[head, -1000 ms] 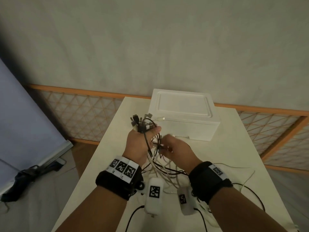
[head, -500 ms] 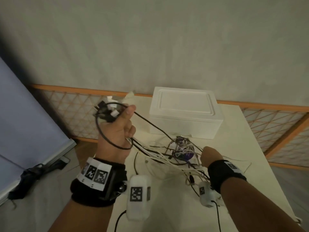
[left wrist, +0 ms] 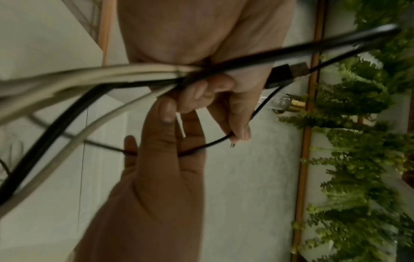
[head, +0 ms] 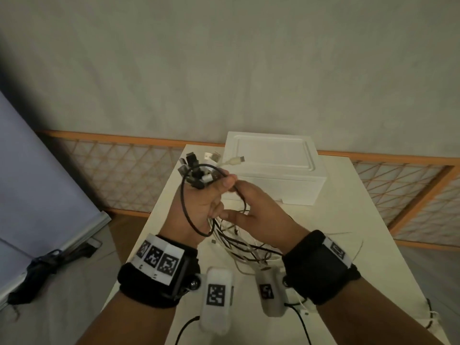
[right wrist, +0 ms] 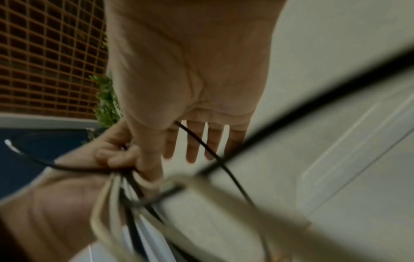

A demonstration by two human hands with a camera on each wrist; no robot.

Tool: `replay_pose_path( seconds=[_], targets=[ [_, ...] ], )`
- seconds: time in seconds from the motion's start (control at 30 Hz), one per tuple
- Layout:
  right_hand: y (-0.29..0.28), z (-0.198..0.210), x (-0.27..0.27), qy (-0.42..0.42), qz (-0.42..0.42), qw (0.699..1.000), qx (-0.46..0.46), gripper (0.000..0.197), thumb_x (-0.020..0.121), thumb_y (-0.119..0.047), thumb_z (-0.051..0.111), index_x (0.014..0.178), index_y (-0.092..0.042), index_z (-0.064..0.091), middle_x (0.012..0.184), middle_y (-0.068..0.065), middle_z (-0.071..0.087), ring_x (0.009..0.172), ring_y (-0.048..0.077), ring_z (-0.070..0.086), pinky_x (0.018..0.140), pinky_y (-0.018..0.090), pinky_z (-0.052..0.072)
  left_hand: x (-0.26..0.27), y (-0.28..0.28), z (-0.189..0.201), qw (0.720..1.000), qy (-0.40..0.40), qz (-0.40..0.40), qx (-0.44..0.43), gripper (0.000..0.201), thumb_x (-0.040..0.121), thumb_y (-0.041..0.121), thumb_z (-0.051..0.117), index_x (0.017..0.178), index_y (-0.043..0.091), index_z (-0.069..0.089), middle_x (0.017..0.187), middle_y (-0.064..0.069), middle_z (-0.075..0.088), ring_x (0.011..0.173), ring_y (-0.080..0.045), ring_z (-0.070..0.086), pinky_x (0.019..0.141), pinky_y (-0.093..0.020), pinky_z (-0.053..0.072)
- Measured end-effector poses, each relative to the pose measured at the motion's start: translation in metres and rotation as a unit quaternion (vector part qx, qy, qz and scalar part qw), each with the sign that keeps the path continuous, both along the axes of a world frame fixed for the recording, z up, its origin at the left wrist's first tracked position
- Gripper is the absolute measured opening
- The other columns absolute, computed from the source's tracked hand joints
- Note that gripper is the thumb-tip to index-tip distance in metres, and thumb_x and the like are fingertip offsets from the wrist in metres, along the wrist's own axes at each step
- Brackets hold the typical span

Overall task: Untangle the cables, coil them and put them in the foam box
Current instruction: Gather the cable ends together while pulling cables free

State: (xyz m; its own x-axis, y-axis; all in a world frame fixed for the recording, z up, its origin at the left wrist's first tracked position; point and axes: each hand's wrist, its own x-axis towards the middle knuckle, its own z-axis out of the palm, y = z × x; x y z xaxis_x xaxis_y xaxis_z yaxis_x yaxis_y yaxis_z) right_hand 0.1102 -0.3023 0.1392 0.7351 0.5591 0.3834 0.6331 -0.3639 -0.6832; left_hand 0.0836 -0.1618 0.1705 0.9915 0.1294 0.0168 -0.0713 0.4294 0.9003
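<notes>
Left hand (head: 199, 202) gripped the cable bundle (head: 196, 170) above the tabletop's (head: 373, 220) middle; right hand (head: 263, 215), fingers straight, hooked one black cable (head: 240, 195). Foam box (head: 286, 185) sat lidded at the far edge.
</notes>
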Motion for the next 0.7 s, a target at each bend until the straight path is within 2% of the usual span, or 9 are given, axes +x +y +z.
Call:
replay_pose_path(
  seconds=[0.07, 0.17, 0.27, 0.33, 0.4, 0.47, 0.53, 0.6, 0.7],
  targets=[
    [0.000, 0.011, -0.011, 0.063, 0.004, 0.997, 0.035, 0.002, 0.093, -0.018, 0.058, 0.093, -0.019, 0.059, 0.083, -0.008, 0.064, 0.080, 0.007, 0.060, 0.076, 0.023, 0.046, -0.005, 0.006, -0.003, 1.000, -0.013, -0.006, 0.024, 0.006, 0.067, 0.012, 0.073, 0.068, 0.016, 0.068, 0.055, 0.001, 0.056, 0.033, -0.004, 0.034, 0.035, -0.016, 0.021],
    [-0.026, 0.020, -0.017, 0.146, -0.054, 0.973, 0.170, 0.015, 0.093, -0.004, 0.053, 0.082, -0.012, 0.057, 0.067, -0.005, 0.051, 0.059, 0.009, 0.051, 0.060, 0.018, 0.046, -0.009, 0.024, -0.022, 0.997, 0.023, 0.025, 0.071, 0.014, 0.062, 0.017, 0.080, 0.070, 0.019, 0.069, 0.059, -0.001, 0.052, 0.040, -0.008, 0.033, 0.038, -0.020, 0.023],
    [-0.077, 0.025, -0.020, 0.116, -0.125, 0.950, 0.260, 0.012, 0.078, -0.010, 0.061, 0.074, 0.001, 0.056, 0.064, -0.008, 0.053, 0.062, 0.002, 0.047, 0.062, 0.013, 0.039, -0.013, 0.040, -0.048, 0.989, 0.101, 0.078, 0.074, 0.016, 0.074, 0.013, 0.074, 0.076, 0.013, 0.059, 0.059, -0.004, 0.042, 0.040, -0.008, 0.025, 0.040, -0.021, 0.023],
    [-0.112, 0.020, -0.021, 0.096, -0.205, 0.940, 0.256, 0.023, 0.075, -0.018, 0.058, 0.069, 0.004, 0.057, 0.063, -0.006, 0.057, 0.063, 0.004, 0.049, 0.065, 0.020, 0.038, -0.017, 0.047, -0.063, 0.987, 0.123, 0.092, 0.052, 0.013, 0.086, 0.015, 0.066, 0.077, 0.013, 0.059, 0.061, -0.005, 0.050, 0.037, -0.006, 0.028, 0.037, -0.019, 0.027],
    [-0.141, 0.005, -0.021, 0.093, -0.338, 0.925, 0.144, 0.036, 0.089, -0.026, 0.056, 0.065, 0.001, 0.059, 0.064, 0.004, 0.058, 0.061, 0.011, 0.050, 0.065, 0.029, 0.038, -0.021, 0.052, -0.076, 0.984, 0.148, 0.100, 0.003, 0.018, 0.091, 0.022, 0.061, 0.077, 0.011, 0.058, 0.059, -0.006, 0.056, 0.034, -0.006, 0.032, 0.037, -0.019, 0.033],
    [-0.159, -0.017, -0.020, 0.125, -0.445, 0.873, -0.153, 0.043, 0.092, -0.041, 0.055, 0.062, -0.010, 0.058, 0.065, 0.007, 0.060, 0.063, 0.018, 0.054, 0.066, 0.034, 0.046, -0.023, 0.051, -0.084, 0.980, 0.173, 0.094, -0.039, 0.029, 0.093, 0.030, 0.057, 0.073, 0.009, 0.054, 0.056, -0.006, 0.062, 0.034, -0.008, 0.038, 0.041, -0.020, 0.043],
    [-0.157, -0.037, -0.020, 0.164, -0.407, 0.824, -0.360, 0.030, 0.086, -0.045, 0.060, 0.066, -0.023, 0.057, 0.080, 0.000, 0.064, 0.079, 0.018, 0.059, 0.077, 0.036, 0.051, -0.026, 0.047, -0.089, 0.977, 0.197, 0.074, -0.045, 0.039, 0.093, 0.038, 0.054, 0.067, 0.009, 0.051, 0.057, -0.009, 0.065, 0.036, -0.011, 0.047, 0.045, -0.024, 0.049],
    [-0.138, -0.047, -0.027, 0.171, -0.342, 0.852, -0.356, 0.010, 0.080, -0.043, 0.066, 0.081, -0.036, 0.059, 0.102, -0.006, 0.063, 0.094, 0.012, 0.056, 0.089, 0.031, 0.045, -0.029, 0.038, -0.092, 0.976, 0.210, 0.055, -0.035, 0.044, 0.091, 0.043, 0.054, 0.064, 0.010, 0.048, 0.056, -0.010, 0.065, 0.037, -0.013, 0.052, 0.053, -0.029, 0.050],
    [-0.084, -0.048, -0.042, 0.153, -0.205, 0.942, -0.217, 0.050, 0.074, -0.051, 0.072, 0.118, -0.030, 0.059, 0.120, -0.016, 0.051, 0.107, 0.001, 0.046, 0.094, 0.018, 0.034, -0.038, 0.017, -0.092, 0.976, 0.214, 0.017, -0.037, 0.036, 0.083, 0.041, 0.062, 0.071, 0.009, 0.051, 0.050, -0.007, 0.058, 0.036, -0.012, 0.046, 0.054, -0.029, 0.045]
  ],
)
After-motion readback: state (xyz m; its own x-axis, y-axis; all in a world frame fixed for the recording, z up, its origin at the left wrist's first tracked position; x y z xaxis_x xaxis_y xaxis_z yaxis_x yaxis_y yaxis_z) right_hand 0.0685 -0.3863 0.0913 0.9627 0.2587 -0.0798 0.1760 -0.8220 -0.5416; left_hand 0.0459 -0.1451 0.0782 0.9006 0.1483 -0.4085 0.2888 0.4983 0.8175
